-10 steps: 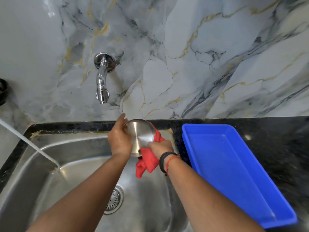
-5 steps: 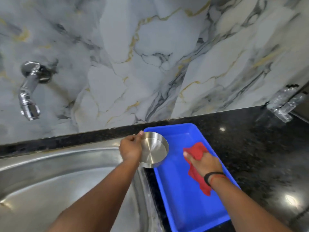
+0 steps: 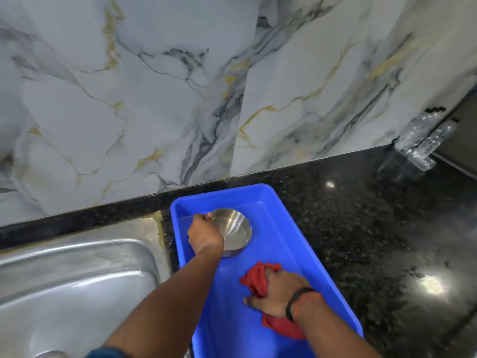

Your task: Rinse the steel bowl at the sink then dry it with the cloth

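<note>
**Bowl and cloth in the blue tray**

I see my left hand (image 3: 205, 235) gripping the steel bowl (image 3: 233, 232) by its rim at the tray's (image 3: 296, 228) 12 o'clock end. My right hand (image 3: 277, 293), fingers curled, presses the red cloth (image 3: 258, 279) toward 5 o'clock. The sink (image 3: 77, 275) lies at 9 o'clock on the tabletop (image 3: 374, 228).

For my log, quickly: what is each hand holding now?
Left hand: closed on the steel bowl, in the blue tray.
Right hand: closed on the red cloth.

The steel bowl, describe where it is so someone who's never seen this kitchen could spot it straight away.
Right of the sink, a blue tray sits on the black counter. The steel bowl is at its far end, under the left hand. It's round and shiny; the red cloth nearby is soft and crumpled.
</note>
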A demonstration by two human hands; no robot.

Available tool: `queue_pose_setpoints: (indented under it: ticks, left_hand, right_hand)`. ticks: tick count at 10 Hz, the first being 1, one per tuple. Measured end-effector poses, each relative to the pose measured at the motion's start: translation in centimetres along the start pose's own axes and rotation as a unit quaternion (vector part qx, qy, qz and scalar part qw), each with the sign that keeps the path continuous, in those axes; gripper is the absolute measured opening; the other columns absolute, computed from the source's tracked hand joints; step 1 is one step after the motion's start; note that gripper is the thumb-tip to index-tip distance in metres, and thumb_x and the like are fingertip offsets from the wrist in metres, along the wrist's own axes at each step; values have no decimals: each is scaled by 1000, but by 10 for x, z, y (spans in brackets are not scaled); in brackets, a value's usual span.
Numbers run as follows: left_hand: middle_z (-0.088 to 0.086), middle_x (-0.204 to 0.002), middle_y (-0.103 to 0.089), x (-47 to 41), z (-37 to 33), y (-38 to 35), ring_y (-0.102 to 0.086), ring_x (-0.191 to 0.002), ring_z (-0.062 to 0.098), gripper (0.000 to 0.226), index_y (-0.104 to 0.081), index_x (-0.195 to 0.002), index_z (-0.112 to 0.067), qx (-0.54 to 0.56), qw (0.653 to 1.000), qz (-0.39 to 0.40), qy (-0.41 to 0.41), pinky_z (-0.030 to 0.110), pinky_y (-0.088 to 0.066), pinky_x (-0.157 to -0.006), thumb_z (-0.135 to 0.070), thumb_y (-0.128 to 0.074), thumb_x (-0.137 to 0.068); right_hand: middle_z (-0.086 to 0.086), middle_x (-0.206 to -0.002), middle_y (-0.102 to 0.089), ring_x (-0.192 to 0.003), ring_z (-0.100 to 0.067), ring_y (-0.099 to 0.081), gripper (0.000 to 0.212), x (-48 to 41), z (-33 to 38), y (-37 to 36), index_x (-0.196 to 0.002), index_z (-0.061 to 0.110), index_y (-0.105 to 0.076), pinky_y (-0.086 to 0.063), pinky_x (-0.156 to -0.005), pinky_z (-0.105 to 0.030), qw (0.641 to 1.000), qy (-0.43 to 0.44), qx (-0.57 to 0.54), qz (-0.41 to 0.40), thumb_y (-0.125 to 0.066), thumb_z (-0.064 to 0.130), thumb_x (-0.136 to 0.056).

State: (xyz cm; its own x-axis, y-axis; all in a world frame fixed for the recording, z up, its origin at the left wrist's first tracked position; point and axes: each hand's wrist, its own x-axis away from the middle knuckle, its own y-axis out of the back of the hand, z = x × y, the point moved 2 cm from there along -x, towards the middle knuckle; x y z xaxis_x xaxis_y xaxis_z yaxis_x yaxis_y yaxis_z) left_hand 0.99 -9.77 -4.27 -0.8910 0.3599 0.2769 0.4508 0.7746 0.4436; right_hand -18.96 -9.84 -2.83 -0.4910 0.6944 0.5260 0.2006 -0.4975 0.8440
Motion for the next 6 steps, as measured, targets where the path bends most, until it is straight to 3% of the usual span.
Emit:
queue_pose_setpoints:
  ticks: [2, 3, 4, 5, 6]
  left_hand:
    - [35, -100, -64, -11, 5, -18, -55, -99, 46, 31, -62, -106, -2, -13, 999, -44, -21, 43, -42, -76, -27, -43, -103]
    - [33, -105, -64, -12, 6, -21, -55, -99, 43, 30, -63, -109, -5, -22, 999, -29, -18, 40, -43, -78, -26, -43, -103]
    - [24, -120, -66, -9, -3, -18, -51, -113, 42, 29, -61, -121, -6, -60, 994, -7, -88, 45, -43, -93, -22, -49, -100]
    - [20, -136, -57, -5, -14, -8, -47, -125, 40, 40, -55, -129, -2, -86, 976, 28, -196, 46, -38, -106, -22, -59, -95]
    - [21, -143, -50, -2, -30, 5, -43, -130, 38, 47, -54, -132, -2, -107, 955, 53, -272, 44, -36, -109, -26, -64, -92]
  right_hand:
    - [-3, -138, -48, -128, -27, -45, 88, -6, 11, 8, -135, 37, -38, -39, -100, -38, 995, 40, 32, 84, -55, 82, -61]
    - [-1, -138, -49, -128, -26, -46, 88, -8, 14, 11, -133, 38, -40, -40, -98, -39, 995, 42, 39, 77, -54, 84, -60]
    - [4, -135, -53, -126, -22, -48, 78, -8, 14, 16, -126, 46, -44, -37, -88, -36, 997, 43, 45, 53, -45, 88, -60]
    - [2, -122, -65, -116, -25, -58, 86, -11, 19, 29, -113, 37, -60, -34, -74, -37, 995, 33, 98, -11, -24, 95, -60]
    - [-1, -107, -71, -104, -26, -63, 97, -14, 27, 52, -95, 24, -69, -32, -65, -36, 985, 21, 144, -95, -14, 95, -61]
